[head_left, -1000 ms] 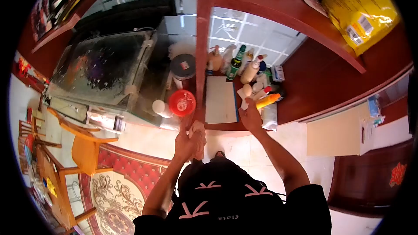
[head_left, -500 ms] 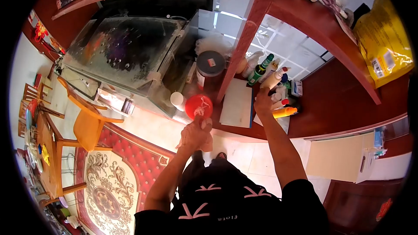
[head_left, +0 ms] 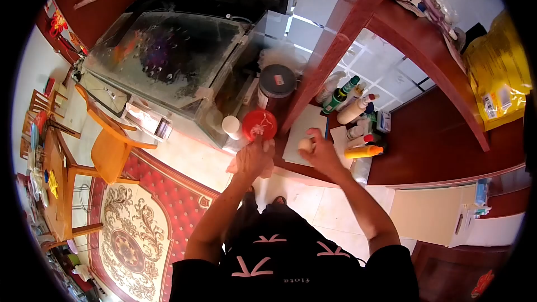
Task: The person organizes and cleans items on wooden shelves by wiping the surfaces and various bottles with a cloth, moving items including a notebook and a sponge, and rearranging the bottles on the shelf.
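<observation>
My left hand (head_left: 253,159) is closed on a crumpled pink cloth (head_left: 267,168), which hangs out below the fingers. Its fingertips are at the near edge of a red round container (head_left: 260,124) with pale strands on it; whether they touch it I cannot tell. Over a white sheet (head_left: 296,146) on the counter, my right hand (head_left: 325,156) grips a small beige round object (head_left: 306,145), its kind unclear. To the right of that hand stand several bottles, among them a green bottle (head_left: 340,95) and a cream bottle (head_left: 356,109). A yellow bottle (head_left: 363,151) lies on its side.
A dusty glass tank (head_left: 162,61) fills the counter's left part. Near it are a dark-lidded jar (head_left: 277,82) and a white cup (head_left: 231,127). A red wooden post (head_left: 330,50) rises between the hands' areas. A yellow bag (head_left: 498,72) sits on the right shelf.
My right hand has moved left and towards me, away from the bottles, and now has the small beige object in it. My left hand stays by the red container with the cloth.
</observation>
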